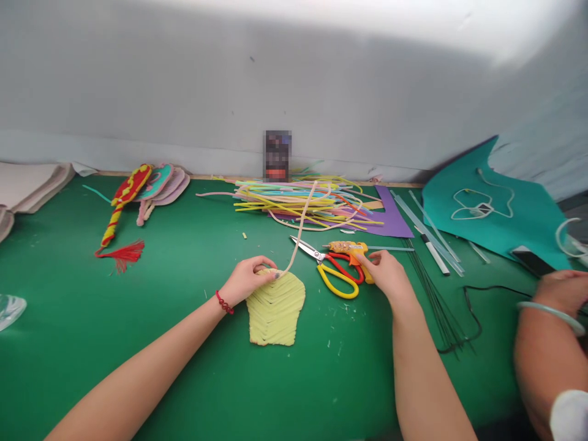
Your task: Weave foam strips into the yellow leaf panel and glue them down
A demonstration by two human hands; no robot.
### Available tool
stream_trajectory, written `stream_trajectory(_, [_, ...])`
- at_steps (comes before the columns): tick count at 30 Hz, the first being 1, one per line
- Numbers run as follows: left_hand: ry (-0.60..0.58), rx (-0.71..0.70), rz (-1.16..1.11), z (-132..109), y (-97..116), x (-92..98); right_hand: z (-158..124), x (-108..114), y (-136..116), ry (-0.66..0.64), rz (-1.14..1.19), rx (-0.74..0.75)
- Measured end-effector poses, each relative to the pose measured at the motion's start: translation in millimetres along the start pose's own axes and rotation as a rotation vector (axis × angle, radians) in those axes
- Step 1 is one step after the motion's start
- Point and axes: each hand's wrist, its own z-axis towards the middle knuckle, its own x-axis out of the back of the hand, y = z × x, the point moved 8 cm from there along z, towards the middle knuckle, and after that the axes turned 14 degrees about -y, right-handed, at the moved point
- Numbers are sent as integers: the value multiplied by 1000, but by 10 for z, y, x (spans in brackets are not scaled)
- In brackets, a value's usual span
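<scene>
One green table (316,392) carries everything, with a loose pile of chenille stems (294,211) along its far side, beyond both hands and running mostly left to right. Nearer the person, directly in front, lies a yellow chenille-covered panel (275,312), its long axis pointing away from the body. The left hand (248,280) is at the panel's far edge, well nearer to it than the right hand (388,275), which is off to the right and slightly farther forward. Between panel and right hand lie scissors (320,257) with one red and one yellow handle, blades aimed far and left, loops towards the right hand. A yellow-and-orange hot glue gun (351,248) lies level across the view just beyond those loops, nozzle pointing left, handle at the right hand. That grip has its fingers on the handle; whether they are fully closed around it, I cannot tell. Slimmest is a pale chenille stem (301,229), leaning away and rightward from the panel's far edge, its free end over the pile. The left grip pinches its near end against the panel, left of and nearer the body than the nozzle.
</scene>
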Motion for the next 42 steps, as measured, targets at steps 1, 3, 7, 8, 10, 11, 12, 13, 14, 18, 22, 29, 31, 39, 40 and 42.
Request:
stream_trajectory(1, [-2, 4, -9, 6, -11, -1, 29, -57, -9, -32, 1, 10])
stream_trajectory(3, [-8, 12, -27, 18, -35, -4, 59, -131, -56, -54, -16, 29])
stream_trajectory(7, [22, -22, 14, 20, -26, 8, 63, -171, -138, -24, -47, 37])
stream_trajectory(8, [39, -43, 40, 12, -8, 15, 59, -168, -152, -10, -48, 38])
stream_trajectory(10, [71, -80, 102, -5, 28, 25, 50, -154, -169, 22, -35, 42])
stream_trajectory(11, [82, -91, 131, -12, 40, 27, 46, -146, -171, 37, -20, 41])
stream_trajectory(12, [89, -97, 153, -17, 48, 28, 43, -139, -167, 50, -1, 37])
stream_trajectory(13, [92, -98, 166, -18, 50, 29, 41, -133, -159, 62, 20, 32])
stream_trajectory(14, [90, -97, 171, -16, 48, 28, 39, -129, -153, 73, 37, 30])
stream_trajectory(18, [58, -68, 119, 11, 12, 20, 41, -133, -167, 93, 21, 66])
stream_trajectory(22, [42, -43, 44, 24, -20, 21, 21, -115, -196, 93, -64, 97])
stream_trajectory(29, [60, -18, -18, 8, -20, 39, -329, 146, -559, 253, 224, 279])
stream_trajectory(31, [69, -18, -31, -6, 4, 41, -421, -41, -828, 15, 425, 405])
stream_trajectory(39, [79, -105, -52, -84, 195, 3, -809, -683, -1521, -559, 799, 600])
stream_trajectory(40, [68, -114, -59, -87, 205, -15, -811, -714, -1525, -576, 848, 585])
stream_trajectory(42, [48, -123, -75, -88, 208, -46, -809, -763, -1522, -606, 923, 559])
